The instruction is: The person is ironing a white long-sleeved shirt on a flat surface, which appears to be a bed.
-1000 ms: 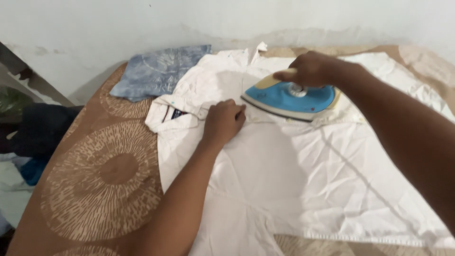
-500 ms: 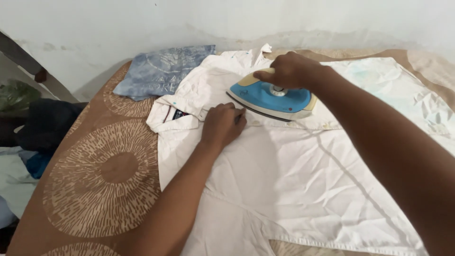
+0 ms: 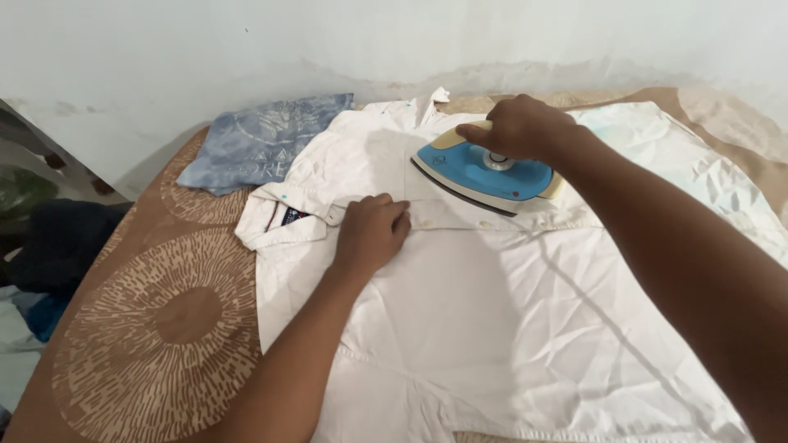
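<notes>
A white shirt (image 3: 509, 312) lies spread flat on a brown patterned cloth (image 3: 164, 312), its collar (image 3: 279, 220) at the left. My left hand (image 3: 371, 231) presses the fabric down beside the collar, on the button strip. My right hand (image 3: 517, 125) grips the cream handle of a blue and white iron (image 3: 484, 174), which rests on the shirt just right of my left hand, tip pointing left.
A folded blue patterned garment (image 3: 258, 141) lies at the back left by the white wall. Dark and blue clothes (image 3: 57, 246) are piled off the left edge. More crumpled white fabric (image 3: 714, 164) lies at the right.
The iron slid left toward my left hand, then back a little to the right. My left hand stays pressed near the collar. The view shifted slightly.
</notes>
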